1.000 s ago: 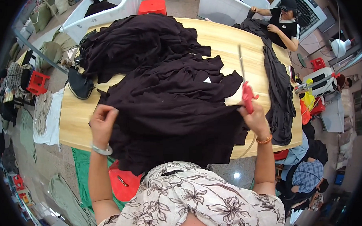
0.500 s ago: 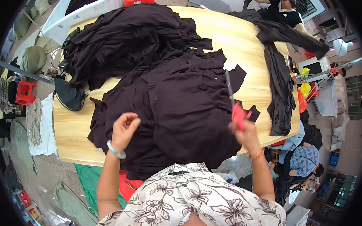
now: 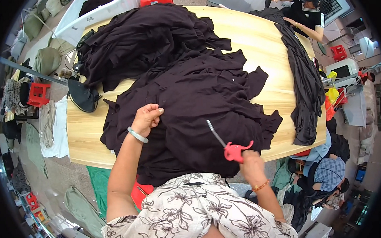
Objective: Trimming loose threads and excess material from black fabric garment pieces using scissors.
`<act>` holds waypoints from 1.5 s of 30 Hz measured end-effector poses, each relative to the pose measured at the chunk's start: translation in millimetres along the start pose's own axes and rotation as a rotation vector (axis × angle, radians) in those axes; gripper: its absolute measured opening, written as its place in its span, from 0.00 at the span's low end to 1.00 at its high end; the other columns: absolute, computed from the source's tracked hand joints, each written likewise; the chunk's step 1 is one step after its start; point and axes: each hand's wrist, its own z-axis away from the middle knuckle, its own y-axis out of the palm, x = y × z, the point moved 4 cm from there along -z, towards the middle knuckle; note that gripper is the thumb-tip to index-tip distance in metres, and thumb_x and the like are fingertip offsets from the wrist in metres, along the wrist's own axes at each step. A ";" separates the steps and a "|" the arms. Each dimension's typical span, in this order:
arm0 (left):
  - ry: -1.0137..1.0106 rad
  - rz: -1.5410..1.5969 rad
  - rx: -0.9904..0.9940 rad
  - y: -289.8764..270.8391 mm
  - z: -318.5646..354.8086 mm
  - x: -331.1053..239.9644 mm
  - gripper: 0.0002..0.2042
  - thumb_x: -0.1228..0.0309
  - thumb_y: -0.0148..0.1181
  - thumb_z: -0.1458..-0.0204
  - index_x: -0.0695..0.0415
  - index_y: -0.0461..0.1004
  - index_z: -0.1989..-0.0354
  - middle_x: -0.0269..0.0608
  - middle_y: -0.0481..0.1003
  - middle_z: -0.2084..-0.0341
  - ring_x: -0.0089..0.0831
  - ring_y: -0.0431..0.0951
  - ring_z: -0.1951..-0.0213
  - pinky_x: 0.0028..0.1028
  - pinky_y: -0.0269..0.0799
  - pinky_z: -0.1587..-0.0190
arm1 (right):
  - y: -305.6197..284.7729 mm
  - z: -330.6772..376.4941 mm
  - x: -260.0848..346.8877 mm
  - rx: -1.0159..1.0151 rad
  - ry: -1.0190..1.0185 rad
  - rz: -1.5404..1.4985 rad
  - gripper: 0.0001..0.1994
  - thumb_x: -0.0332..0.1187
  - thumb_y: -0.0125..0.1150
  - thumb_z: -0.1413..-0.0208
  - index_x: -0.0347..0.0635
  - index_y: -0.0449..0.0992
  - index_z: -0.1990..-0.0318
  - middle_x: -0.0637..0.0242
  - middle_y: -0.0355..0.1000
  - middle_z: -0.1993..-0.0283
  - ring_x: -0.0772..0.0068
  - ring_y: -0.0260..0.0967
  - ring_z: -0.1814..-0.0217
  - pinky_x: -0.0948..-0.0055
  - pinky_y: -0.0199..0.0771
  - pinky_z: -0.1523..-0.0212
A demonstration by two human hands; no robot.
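Observation:
A spread pile of dark, purplish-black garments (image 3: 198, 101) lies before me on the pale wooden table, with sleeve-like ends fanning out to the right. Over its left half is my left hand (image 3: 148, 118), thumb and fingertips pinched together at the cloth. Whatever sits between those fingertips is too small to make out. My right hand (image 3: 253, 165) grips a pair of scissors (image 3: 234, 152) by their red-pink handles above the pile's lower right part. The metal blade slants up and left, apart from my left hand.
Behind lies a second heap of dark garments (image 3: 140, 44). A black cap-like item (image 3: 82, 96) hangs at the table's left edge. Long dark garments (image 3: 305, 92) line the right edge, where a co-worker (image 3: 307, 16) handles dark cloth. A white bin (image 3: 96, 16) stands at the far left.
My left hand has moved right and up over the pile, its fingers closing into a pinch. My right hand has come down, tilting the scissors leftward. The co-worker has laid down the raised dark cloth.

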 end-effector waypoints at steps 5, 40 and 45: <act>-0.241 0.235 0.117 14.5 -3.7 -19.2 0.06 0.73 0.64 0.46 0.55 0.73 0.63 0.29 0.72 0.76 0.19 0.70 0.81 0.15 0.61 0.82 | -48.2 6.6 -8.9 -0.284 0.097 -0.059 0.13 0.22 0.62 0.55 0.37 0.69 0.61 0.50 0.68 0.49 0.46 0.71 0.58 0.55 0.72 0.58; 0.648 -1.174 0.174 -11.7 40.2 -21.2 0.20 0.69 0.69 0.57 0.56 0.76 0.52 0.37 0.76 0.64 0.37 0.71 0.54 0.33 0.64 0.46 | -55.4 -21.3 72.1 0.017 -0.243 -0.388 0.10 0.27 0.59 0.45 0.43 0.70 0.55 0.58 0.72 0.67 0.53 0.73 0.64 0.59 0.72 0.62; 0.523 -1.360 0.159 -12.2 39.5 -20.2 0.20 0.67 0.72 0.60 0.56 0.76 0.57 0.38 0.73 0.63 0.39 0.69 0.54 0.34 0.61 0.46 | -60.0 -15.4 81.8 0.005 -0.285 -0.369 0.12 0.24 0.59 0.48 0.43 0.70 0.56 0.60 0.72 0.67 0.54 0.72 0.63 0.60 0.73 0.61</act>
